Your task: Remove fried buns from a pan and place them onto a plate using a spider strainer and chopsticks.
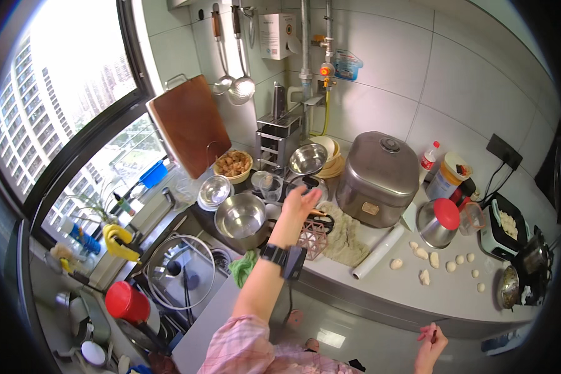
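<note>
My left hand (301, 201) is stretched over the back of the counter, fingers apart, near a black-knobbed glass lid (325, 188). Behind it stands a steel bowl (308, 159). Left of the hand are a steel pot (240, 217) and clear cups (270, 187). A crumpled beige cloth (346, 233) and a pink lattice holder (313, 239) lie just below and to its right. At the lower right, my right hand (432, 337) hangs in front of the counter edge with curled fingers; whether it holds something small is unclear. Several dough pieces (434, 260) lie on the counter.
A rice cooker (378, 180) stands against the wall, with a white roll (378, 252) before it. A red-topped steel container (437, 222) is farther right. The sink holds a large glass lid (181, 271). A wooden cutting board (191, 124) leans by the window.
</note>
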Action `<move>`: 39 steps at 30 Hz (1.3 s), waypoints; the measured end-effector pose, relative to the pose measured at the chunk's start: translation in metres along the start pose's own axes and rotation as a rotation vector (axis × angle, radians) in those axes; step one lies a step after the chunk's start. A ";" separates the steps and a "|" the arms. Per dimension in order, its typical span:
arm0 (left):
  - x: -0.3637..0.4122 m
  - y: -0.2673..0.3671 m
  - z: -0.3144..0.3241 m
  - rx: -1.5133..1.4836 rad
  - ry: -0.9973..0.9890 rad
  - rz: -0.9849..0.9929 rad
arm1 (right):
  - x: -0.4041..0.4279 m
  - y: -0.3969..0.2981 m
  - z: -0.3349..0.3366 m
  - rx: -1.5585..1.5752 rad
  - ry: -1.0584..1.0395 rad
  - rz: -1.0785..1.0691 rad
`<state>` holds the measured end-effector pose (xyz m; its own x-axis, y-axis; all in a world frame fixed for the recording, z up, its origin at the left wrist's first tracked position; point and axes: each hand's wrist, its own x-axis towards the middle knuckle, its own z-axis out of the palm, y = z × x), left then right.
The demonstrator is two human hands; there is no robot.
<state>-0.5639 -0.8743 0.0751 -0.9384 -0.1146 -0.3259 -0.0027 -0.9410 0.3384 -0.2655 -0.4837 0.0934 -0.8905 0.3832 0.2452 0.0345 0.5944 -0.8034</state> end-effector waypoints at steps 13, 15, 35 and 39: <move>0.197 0.007 -0.037 -0.029 0.117 -0.001 | 0.030 -0.071 0.040 -0.136 0.056 0.166; 0.200 -0.001 -0.029 0.015 0.152 0.015 | 0.035 -0.071 0.047 -0.139 0.039 0.162; -0.018 -0.041 -0.004 1.035 -1.029 -0.645 | 0.016 0.253 0.057 -0.611 -0.396 0.350; -0.080 -0.102 -0.083 1.676 -1.472 -0.891 | 0.039 0.272 0.073 -0.671 -0.452 0.240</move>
<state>-0.4601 -0.7955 -0.0064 -0.0857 0.9109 -0.4037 0.1643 0.4126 0.8960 -0.3241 -0.3581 -0.1553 -0.9157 0.3177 -0.2462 0.3807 0.8819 -0.2781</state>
